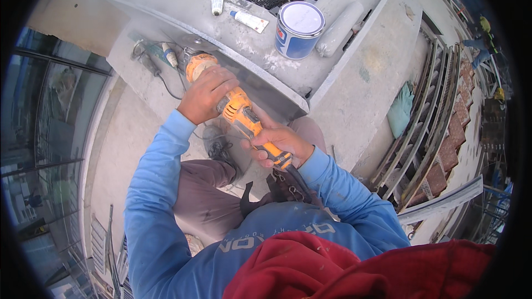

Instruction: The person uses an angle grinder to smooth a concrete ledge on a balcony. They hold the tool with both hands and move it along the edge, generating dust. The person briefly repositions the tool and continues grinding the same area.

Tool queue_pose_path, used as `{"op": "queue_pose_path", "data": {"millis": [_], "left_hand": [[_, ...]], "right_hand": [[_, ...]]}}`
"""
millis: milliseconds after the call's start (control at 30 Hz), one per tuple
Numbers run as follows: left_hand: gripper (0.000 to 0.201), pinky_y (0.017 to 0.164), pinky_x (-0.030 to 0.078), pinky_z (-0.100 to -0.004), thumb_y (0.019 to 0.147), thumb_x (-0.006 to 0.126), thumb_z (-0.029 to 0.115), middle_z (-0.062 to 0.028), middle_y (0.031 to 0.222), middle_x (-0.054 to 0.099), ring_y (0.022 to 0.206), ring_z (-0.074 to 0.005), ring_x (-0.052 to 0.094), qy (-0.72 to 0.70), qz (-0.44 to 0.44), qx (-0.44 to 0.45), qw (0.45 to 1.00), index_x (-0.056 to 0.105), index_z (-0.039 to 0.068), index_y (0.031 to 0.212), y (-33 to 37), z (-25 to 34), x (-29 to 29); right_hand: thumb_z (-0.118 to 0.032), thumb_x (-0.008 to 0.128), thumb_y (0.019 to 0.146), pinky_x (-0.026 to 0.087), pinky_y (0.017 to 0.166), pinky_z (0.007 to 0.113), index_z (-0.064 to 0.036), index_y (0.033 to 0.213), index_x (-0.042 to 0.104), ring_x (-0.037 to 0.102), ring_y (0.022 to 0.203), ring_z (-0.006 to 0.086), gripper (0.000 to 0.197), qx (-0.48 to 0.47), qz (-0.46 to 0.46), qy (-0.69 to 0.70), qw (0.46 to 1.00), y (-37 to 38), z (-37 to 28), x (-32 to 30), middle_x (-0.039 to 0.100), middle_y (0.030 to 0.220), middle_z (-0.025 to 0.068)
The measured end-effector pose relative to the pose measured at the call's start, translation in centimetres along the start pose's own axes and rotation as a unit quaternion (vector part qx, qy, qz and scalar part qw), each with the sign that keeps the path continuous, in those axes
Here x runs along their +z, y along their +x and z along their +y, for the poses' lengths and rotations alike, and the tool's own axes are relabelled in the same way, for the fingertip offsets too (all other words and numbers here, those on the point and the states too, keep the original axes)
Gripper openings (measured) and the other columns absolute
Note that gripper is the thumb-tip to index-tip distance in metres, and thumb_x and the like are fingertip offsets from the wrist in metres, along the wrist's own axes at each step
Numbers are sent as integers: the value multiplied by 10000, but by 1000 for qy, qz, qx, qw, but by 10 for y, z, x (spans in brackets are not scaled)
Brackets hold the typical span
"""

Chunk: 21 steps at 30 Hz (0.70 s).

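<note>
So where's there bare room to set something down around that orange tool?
The pale slab between the white cylinder and the teal bag looks mostly bare. Crowded: the ledge, with its can and tubes, and around the left hand, with the orange tool and a grey tool.

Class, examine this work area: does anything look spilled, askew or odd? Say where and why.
Whitish patches mottle the ledge beside the blue-and-white can, right of the orange grinder that the left hand and right hand grip. They look odd because they mark the grey surface unevenly; whether spill or dust, I cannot tell.
</note>
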State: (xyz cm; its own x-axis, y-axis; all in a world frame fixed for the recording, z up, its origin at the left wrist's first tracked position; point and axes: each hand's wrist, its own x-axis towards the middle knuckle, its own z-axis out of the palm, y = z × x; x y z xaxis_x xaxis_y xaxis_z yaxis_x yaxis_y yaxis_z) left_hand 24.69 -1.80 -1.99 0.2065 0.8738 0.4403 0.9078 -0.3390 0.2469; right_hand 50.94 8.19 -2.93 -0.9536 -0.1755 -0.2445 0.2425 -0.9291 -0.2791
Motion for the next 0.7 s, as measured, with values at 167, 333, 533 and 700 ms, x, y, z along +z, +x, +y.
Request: {"op": "queue_pose_path", "data": {"millis": [167,333,533,700], "left_hand": [[624,1128,506,-523,668,886,34,-119,1259,685,1233,-380,649,14,6,-6,1000,678,63,1255,0,-9,1],[636,1138,500,-520,660,883,29,-114,1256,685,1239,-375,650,23,5,-9,1000,676,66,1260,1,-7,-1],[683,1146,490,-539,621,887,33,-109,1252,681,1238,-362,652,7,-16,3,1000,670,62,1268,3,17,-5],[701,1134,498,-543,593,898,59,-118,1241,677,1218,-362,655,-10,-26,14,1000,670,50,1256,9,41,-9]], "right_hand": [[31,565,985,531,551,319,-388,1764,39,601,691,169,1029,-5,22,10,1000,8,-3,3,596,1161,195],[16,596,989,537,540,335,-398,1757,17,627,676,176,1047,-9,23,-7,1000,9,-2,3,615,1124,183],[62,569,982,513,523,303,-378,1764,19,605,669,165,1053,0,26,-8,1000,-18,7,12,609,1152,181],[32,634,974,518,525,332,-331,1764,3,629,668,164,1074,-1,32,-32,999,-43,11,28,606,1080,131]]}}
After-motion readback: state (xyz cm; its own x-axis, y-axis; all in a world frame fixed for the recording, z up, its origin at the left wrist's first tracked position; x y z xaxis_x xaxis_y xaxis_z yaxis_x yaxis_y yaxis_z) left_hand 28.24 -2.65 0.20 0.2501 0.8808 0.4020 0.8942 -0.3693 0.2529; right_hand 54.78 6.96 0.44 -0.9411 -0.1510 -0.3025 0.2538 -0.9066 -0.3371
